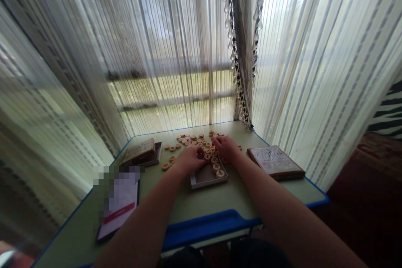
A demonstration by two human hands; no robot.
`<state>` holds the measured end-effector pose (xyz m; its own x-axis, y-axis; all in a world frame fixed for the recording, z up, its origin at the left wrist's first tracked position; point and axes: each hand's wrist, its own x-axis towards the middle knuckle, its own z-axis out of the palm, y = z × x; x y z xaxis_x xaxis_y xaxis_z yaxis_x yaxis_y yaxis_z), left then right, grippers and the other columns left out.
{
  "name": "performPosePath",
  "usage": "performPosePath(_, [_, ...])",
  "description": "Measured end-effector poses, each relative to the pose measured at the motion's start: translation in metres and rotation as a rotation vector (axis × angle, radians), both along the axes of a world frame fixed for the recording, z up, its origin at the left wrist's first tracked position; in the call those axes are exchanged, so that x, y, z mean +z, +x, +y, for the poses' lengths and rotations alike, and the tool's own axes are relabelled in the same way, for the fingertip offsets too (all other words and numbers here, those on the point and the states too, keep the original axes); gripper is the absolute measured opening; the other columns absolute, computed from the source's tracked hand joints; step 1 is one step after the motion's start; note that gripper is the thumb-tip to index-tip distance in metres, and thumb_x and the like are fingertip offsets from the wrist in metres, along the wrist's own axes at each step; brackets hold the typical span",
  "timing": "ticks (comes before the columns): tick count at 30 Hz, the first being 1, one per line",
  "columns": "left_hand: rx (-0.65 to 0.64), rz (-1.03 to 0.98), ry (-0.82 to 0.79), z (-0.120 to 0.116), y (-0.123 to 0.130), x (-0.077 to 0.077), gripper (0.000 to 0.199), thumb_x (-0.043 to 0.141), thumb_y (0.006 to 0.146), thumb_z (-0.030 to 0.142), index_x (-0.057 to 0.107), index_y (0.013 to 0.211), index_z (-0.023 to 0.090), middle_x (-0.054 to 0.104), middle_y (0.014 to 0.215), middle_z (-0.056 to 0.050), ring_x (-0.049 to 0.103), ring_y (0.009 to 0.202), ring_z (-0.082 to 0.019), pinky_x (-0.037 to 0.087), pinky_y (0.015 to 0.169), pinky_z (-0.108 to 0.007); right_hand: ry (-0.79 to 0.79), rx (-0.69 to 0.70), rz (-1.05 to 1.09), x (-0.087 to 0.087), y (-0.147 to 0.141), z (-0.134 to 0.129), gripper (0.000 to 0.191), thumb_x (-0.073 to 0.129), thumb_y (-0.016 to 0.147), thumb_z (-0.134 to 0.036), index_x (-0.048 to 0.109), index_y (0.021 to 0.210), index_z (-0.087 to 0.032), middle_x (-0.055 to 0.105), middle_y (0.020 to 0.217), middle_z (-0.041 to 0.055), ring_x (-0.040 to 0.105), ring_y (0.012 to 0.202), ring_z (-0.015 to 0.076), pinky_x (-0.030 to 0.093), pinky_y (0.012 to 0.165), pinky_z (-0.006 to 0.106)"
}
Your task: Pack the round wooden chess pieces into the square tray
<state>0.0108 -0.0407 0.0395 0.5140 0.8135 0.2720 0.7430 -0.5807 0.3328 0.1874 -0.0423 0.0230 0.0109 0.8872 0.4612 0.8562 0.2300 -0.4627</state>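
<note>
A shallow grey box (210, 181) stands open in the middle of the table, with several round wooden pieces (215, 166) lined up along its right side. My left hand (189, 158) is over the box's back left corner, its fingers curled beside a piece; whether it grips one is hard to make out. At the box's back right, my right hand (225, 147) has its fingers pinched together near the pieces, and what they hold is too small to tell. Many loose round pieces (185, 139) lie scattered behind and left of the box.
A flat decorated box (276, 161) lies on the right of the green table (176, 213). At the left, another decorated box (140, 150) leans on a dark tray (156, 157). A tablet-like object (121, 205) lies at the front left. Curtains hang behind.
</note>
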Motion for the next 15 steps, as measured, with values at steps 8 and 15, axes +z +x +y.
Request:
performPosePath(8, [0.014,0.009,0.005,-0.0029,0.0018,0.0014,0.024,0.060,0.063,0.037,0.062,0.078,0.019,0.062,0.084,-0.003,0.055,0.081,-0.018,0.042,0.071,-0.026,0.000,0.014,0.024,-0.0002,-0.0003,0.0022,0.049,0.026,0.087,-0.042,0.062,0.068,-0.016,0.060,0.060,0.0031,0.052,0.057,0.0113,0.031,0.054,0.021])
performPosePath(15, [-0.015,0.006,-0.007,0.0021,-0.0002,-0.0016,0.021,0.060,0.063,0.030,0.063,0.080,0.019,0.062,0.085,-0.003,0.055,0.081,-0.017,0.042,0.073,-0.026,-0.008,0.019,0.028,-0.0007,0.0008,0.0020,0.049,0.025,0.088,-0.042,0.062,0.068,-0.017,0.061,0.061,0.0038,0.053,0.058,0.0118,0.032,0.054,0.021])
